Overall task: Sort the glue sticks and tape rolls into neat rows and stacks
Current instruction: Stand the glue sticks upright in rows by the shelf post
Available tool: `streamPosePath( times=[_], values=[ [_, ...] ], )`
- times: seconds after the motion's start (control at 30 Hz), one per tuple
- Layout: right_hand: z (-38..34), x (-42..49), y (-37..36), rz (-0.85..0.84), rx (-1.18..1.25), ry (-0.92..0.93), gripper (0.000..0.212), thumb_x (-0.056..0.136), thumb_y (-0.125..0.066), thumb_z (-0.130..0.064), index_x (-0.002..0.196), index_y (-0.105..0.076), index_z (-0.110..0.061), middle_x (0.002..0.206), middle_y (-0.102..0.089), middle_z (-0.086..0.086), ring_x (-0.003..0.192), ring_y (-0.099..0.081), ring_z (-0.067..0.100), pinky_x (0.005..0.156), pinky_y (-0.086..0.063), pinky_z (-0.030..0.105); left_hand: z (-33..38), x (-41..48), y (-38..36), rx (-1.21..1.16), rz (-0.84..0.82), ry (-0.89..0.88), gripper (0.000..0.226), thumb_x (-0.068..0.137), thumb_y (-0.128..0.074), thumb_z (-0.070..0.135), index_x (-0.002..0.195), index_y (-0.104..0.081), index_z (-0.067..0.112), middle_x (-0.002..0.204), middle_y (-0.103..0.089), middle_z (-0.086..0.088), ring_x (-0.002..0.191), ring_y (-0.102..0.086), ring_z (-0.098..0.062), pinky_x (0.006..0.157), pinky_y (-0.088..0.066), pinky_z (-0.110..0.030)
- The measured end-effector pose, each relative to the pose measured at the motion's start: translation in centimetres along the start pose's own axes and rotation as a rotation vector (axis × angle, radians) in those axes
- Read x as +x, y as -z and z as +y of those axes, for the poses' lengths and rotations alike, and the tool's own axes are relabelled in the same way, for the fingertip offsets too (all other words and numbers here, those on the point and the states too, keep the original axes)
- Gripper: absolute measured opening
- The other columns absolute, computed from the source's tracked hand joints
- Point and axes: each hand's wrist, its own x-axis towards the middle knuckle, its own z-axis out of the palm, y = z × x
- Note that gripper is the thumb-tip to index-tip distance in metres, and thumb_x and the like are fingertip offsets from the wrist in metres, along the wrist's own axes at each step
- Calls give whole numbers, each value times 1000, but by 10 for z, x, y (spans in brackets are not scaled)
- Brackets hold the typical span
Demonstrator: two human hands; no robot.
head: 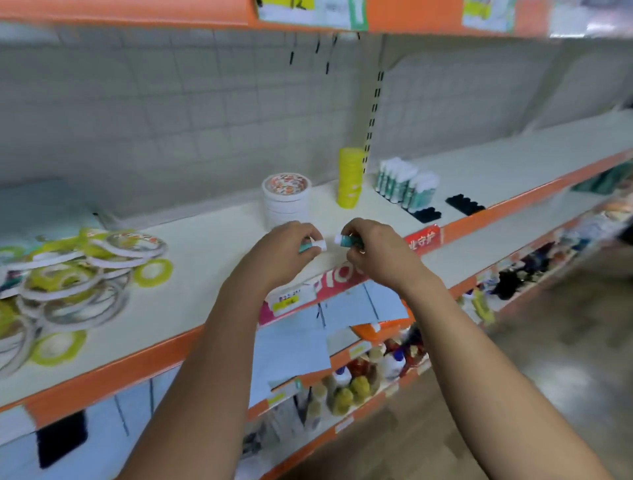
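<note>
Left hand (287, 244) grips glue stick (312, 244), right hand (375, 251) grips second glue stick (345, 241), over shelf (205, 250); probably headed for upright glue row (404, 185) beyond right hand; loose tape rolls (72, 274) left of left hand.

- red sign (423, 240) on the shelf edge (164, 346): Chinese characters, ends in "守护" I think
- yellow tag (297, 4) on the upper shelf (137, 15): "12", partly cut off
- price label (289, 298) on that same edge: way too blurry to read
</note>
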Motion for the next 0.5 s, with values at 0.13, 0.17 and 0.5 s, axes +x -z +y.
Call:
streamPosePath(
  times=[0.13, 0.17, 0.5],
  values=[
    [61, 3, 20, 10, 8, -48, 27, 82, -57, -10, 110, -59, -13, 100, -62, 8, 88, -57, 26, 66, -46, 36, 35, 50, -35, -21, -25, -19, 21, 93, -61, 31, 111, -65, 23, 110, -64, -1, 99, -58, -18, 89, -49, -38],
    [74, 4, 25, 7, 4, -61, 27, 83, -56, -10, 109, -59, -13, 99, -62, 8, 87, -57, 26, 64, -44, 35, 43, 62, -43, -28, -25, -17, 21, 93, -61, 31, 112, -65, 23, 110, -64, -1, 98, -58, -17, 88, -49, -37],
    [156, 10, 50, 40, 27, -200, 29, 86, -58, -12, 115, -57, -14, 106, -62, 8, 87, -56, 24, 71, -50, 40, 80, 144, -103, -63, -36, -44, 15, 89, -67, 33, 100, -69, 23, 102, -67, 3, 87, -58, -13, 72, -44, -30]
  ],
)
